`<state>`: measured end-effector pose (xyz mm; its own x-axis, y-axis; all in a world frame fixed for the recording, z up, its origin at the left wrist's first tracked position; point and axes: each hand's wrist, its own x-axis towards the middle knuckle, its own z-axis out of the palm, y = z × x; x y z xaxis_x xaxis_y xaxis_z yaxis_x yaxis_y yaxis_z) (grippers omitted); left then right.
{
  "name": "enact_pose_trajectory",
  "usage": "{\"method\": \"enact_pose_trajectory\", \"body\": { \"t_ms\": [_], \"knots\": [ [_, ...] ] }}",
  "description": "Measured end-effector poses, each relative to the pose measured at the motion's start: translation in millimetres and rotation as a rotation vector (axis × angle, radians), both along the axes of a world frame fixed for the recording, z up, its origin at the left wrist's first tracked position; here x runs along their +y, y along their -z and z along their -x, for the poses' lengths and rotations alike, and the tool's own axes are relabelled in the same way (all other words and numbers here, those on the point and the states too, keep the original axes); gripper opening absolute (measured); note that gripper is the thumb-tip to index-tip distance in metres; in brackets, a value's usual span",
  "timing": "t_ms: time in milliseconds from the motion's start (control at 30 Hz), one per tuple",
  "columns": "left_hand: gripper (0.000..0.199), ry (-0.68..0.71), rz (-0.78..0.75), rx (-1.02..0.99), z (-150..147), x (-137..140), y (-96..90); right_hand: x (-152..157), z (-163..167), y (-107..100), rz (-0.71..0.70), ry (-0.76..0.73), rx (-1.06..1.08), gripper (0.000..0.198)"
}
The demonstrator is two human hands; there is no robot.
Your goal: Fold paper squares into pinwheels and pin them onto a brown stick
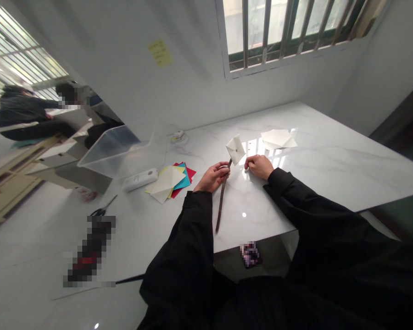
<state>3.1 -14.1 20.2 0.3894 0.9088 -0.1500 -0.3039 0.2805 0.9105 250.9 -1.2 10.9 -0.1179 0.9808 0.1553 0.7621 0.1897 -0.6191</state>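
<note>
My left hand (213, 177) is closed around a thin brown stick (221, 201) just below its top. Fixed to the stick's upper end is a small folded white paper pinwheel (236, 149), with a dark spot at its centre. The stick slants down toward the table's front edge. My right hand (259, 167) rests on the tabletop to the right of the pinwheel, apart from it. Its fingers are curled into a loose fist, and nothing shows in them.
White paper sheets (278, 139) lie beyond my right hand. Left of my left hand are coloured papers (183, 181), a white power strip (141, 179), scissors (101, 211) and a clear plastic bin (106, 149). A phone-like object (250, 255) sits below the table edge. People (24, 110) sit at far left.
</note>
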Motion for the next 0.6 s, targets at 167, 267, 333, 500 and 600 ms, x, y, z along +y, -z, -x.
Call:
{"method": "enact_pose_trajectory", "body": {
  "t_ms": [167,267,333,500,600],
  "knots": [
    [0.054,0.000,0.001,-0.001,-0.2,0.1,-0.3,-1.0,0.2,-1.8,0.002,0.002,0.003,0.032],
    [0.053,0.006,-0.002,0.003,-0.5,-0.2,-1.0,-1.1,0.1,-1.8,0.004,0.003,0.003,0.032],
    [0.053,0.007,-0.004,0.006,-0.6,-0.5,-1.3,-1.0,0.0,-1.4,0.001,0.004,0.004,0.032],
    [0.052,0.006,-0.016,0.015,-1.1,-1.1,-1.7,-0.2,-0.5,0.0,-0.009,-0.001,-0.002,0.033],
    [0.053,0.006,-0.017,0.019,-1.4,-1.0,-1.7,0.7,-0.7,0.7,-0.009,-0.004,-0.011,0.033]
  ]
}}
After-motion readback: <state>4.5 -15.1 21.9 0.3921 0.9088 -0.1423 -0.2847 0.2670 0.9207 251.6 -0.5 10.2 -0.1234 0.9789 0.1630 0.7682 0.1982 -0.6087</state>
